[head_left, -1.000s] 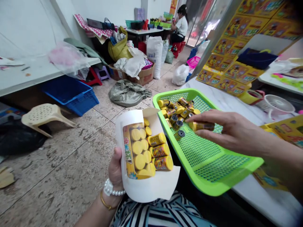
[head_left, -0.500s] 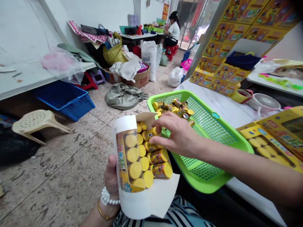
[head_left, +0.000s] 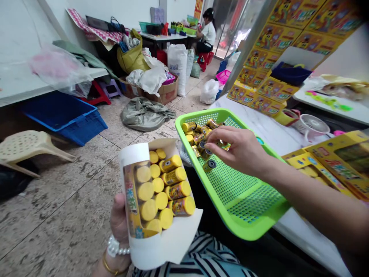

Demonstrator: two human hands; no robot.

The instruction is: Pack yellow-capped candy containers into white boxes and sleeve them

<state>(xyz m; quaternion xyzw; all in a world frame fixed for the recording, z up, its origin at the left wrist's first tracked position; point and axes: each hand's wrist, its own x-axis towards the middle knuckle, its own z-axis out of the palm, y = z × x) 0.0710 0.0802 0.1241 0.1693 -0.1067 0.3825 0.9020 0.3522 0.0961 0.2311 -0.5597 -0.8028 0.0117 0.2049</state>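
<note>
My left hand point(head_left: 118, 223) grips a cardboard box point(head_left: 144, 252) from its left side and tilts it over my lap. Rows of small tubs with yellow lids point(head_left: 176, 192) fill the box, seen through its clear window and its unfolded open side; a white flap hangs loose at the lower right. Over the far part of a green plastic basket point(head_left: 245, 204), my right hand point(head_left: 243, 150) reaches down with thumb and forefinger apart. Loose yellow tubs point(head_left: 198, 138) lie heaped under its fingers, some with dark bases showing. The fingertips partly hide the heap.
Yellow printed boxes point(head_left: 259, 69) are stacked at the back right of the white table point(head_left: 230, 105). Another windowed box point(head_left: 331, 165) lies to the right. On the floor are a blue crate point(head_left: 66, 119), a cream stool point(head_left: 29, 144) and a grey sack point(head_left: 145, 113). A person point(head_left: 206, 32) sits farther back.
My right hand has left the tubs in the box and moved right, over the heap in the basket. The box, still in my left hand, appears farther left as the view has shifted.
</note>
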